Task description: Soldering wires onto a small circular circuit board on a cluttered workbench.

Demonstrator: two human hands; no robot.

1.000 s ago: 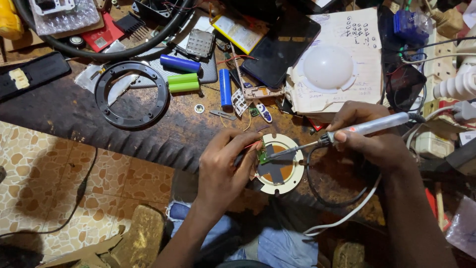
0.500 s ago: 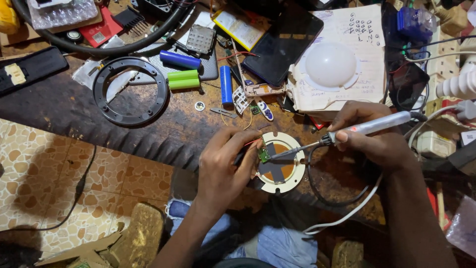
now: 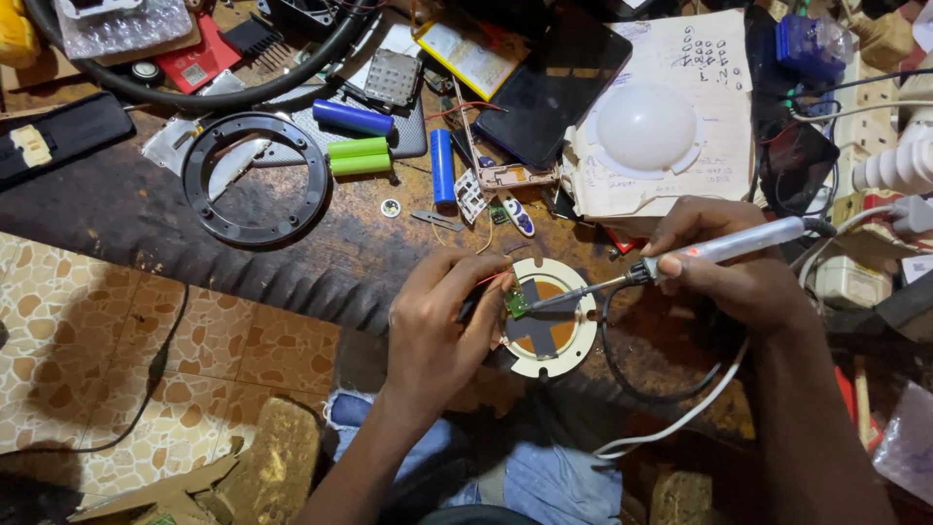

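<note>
Left hand [image 3: 437, 326] curled, fingertips pinching a small green circuit board [image 3: 515, 303] over a white round disc [image 3: 552, 317] at the surface's near edge, right hand [image 3: 734, 267] wrapped around a soldering iron [image 3: 719, 246], tip touching the board, white dome [image 3: 646, 126] beyond

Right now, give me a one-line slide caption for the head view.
Right hand touches a soldering iron to a small green circuit board held by the left hand over a white round plate.

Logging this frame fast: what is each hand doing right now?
Left hand: closed, pinching a small green circuit board over the white round disc.
Right hand: closed around a soldering iron, tip at the board.
</note>
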